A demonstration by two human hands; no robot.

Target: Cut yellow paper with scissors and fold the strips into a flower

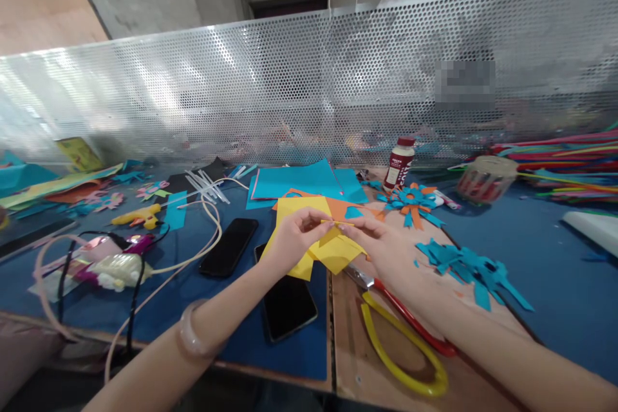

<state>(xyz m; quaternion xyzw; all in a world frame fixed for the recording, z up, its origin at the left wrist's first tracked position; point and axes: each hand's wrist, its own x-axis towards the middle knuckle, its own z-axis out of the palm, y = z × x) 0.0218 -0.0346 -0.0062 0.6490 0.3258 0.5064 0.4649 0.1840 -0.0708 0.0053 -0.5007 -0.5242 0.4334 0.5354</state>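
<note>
Both my hands meet over the middle of the table and pinch a folded piece of yellow paper (333, 251). My left hand (297, 235) grips its upper left edge with thumb and fingers closed. My right hand (381, 241) pinches the same top edge from the right. The paper hangs above a larger yellow sheet (292, 209) and an orange sheet (340, 208). Scissors with red and yellow handles (405, 335) lie on the wood under my right wrist. A translucent bangle (190, 335) sits on my left forearm.
Two black phones (229, 246) (287, 306) lie on the blue mat. A yellow glue gun (138, 215), cables, blue paper sheets (299, 181), a blue and orange paper flower (410, 201), blue paper scraps (470, 267), a bottle (398, 164) and coloured sticks (564, 161) surround the spot. A perforated metal screen (309, 77) closes the back.
</note>
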